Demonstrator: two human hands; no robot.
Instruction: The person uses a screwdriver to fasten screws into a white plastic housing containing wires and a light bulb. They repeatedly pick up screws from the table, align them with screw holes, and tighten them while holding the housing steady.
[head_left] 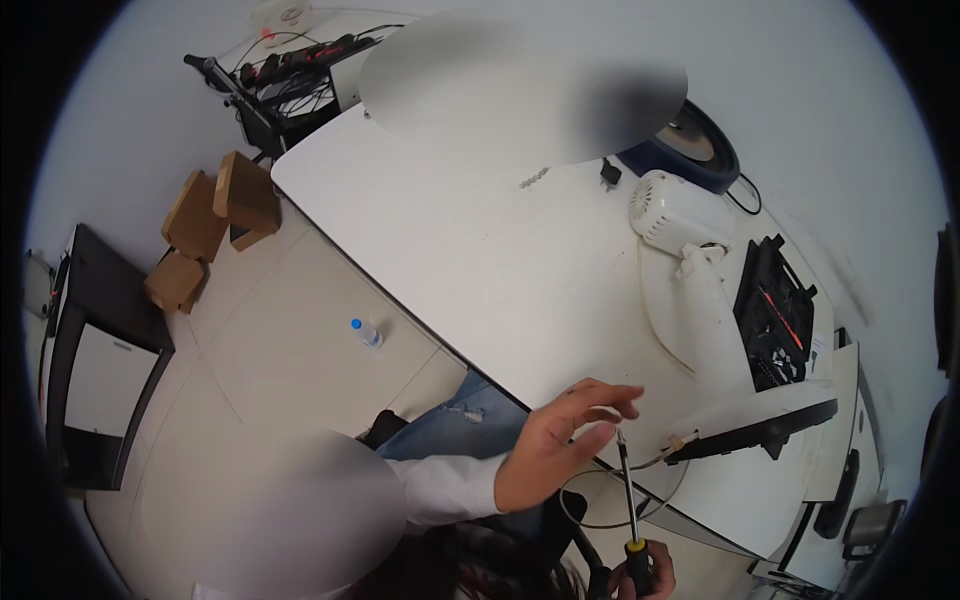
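My right hand (pixel 655 572), at the lower edge, is wrapped round the black and yellow handle of a screwdriver (pixel 629 490). Its long metal shaft points up and away, toward the table edge. Close to the tip is my left hand (pixel 556 440), its thumb and forefinger apart; any tiny piece at the tip is too small to make out. Just to the right, a white appliance (pixel 715 320) with a vented motor head, like a fan body, lies on the table. Its base (pixel 765 425) shows a dark underside, and a pale cord (pixel 580 520) loops off the edge.
An open black tool case (pixel 775 310) lies right of the appliance, on the white table (pixel 450 230). Farther back are a dark blue round device (pixel 690 150), a black plug (pixel 610 173) and small metal pieces (pixel 534 178). A bottle (pixel 367 333) and cardboard boxes (pixel 215 215) are on the floor.
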